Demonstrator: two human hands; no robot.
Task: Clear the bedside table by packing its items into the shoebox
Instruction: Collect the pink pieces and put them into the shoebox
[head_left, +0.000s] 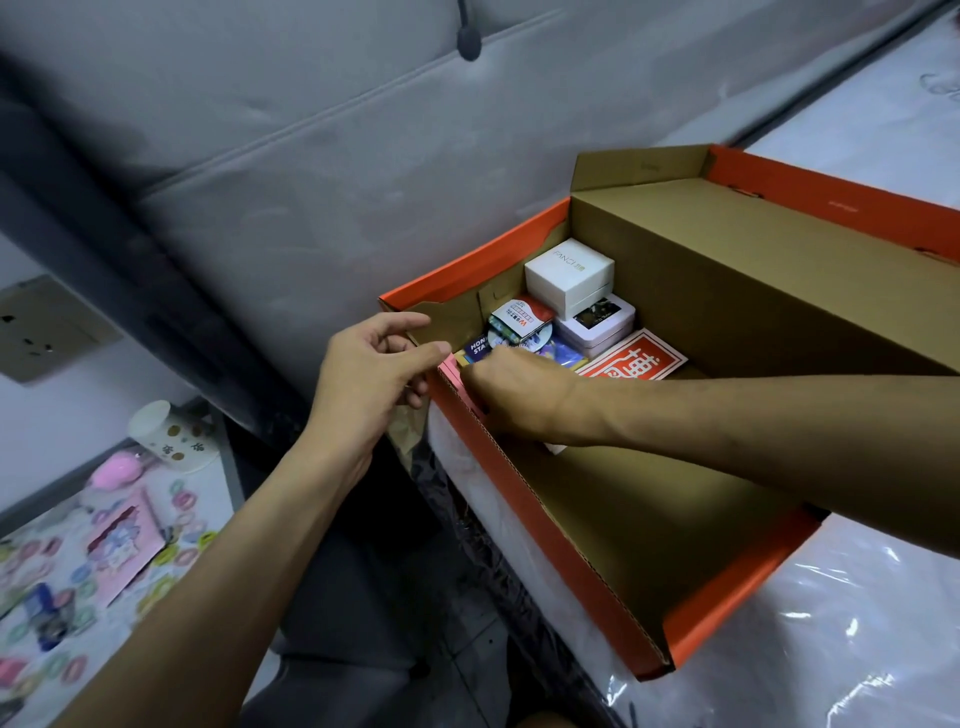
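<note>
Orange outside and brown card inside, the shoebox (571, 561) lies on the bed (831, 649), whose mattress is wrapped in clear plastic. Its lid (779, 270) stands open along the far side.

Head view: the things already packed sit at the box's left end. A white box (569, 278) stands in the far corner, and a pale tin (597, 325) lies just in front of it. Left of the tin are a small red-and-white pack (522, 314), a round badge (511, 335) and a blue card (478, 349), all overlapping. A red-and-white sheet (636, 358) lies flat beside the tin.

The right grip (514, 400) reaches over the near wall into this end of the box, back of the hand up. Its fingers curl down onto the cards and are hidden, so I cannot tell whether they pinch anything.

The left grip (374, 374) is at the box's near left corner. It pinches the wall there, thumb on the rim and curled fingers outside, while the forefinger points to the corner flap.

Lower left, well apart from the box, the tabletop (218, 499) carries a paper cup (156, 431), a pink round thing (119, 467), a pink card (124, 545), a blue item (44, 613) and many small coloured rings, all blurred. A grey padded headboard (311, 182) fills the background, with a wall socket (41, 327) at the left.
</note>
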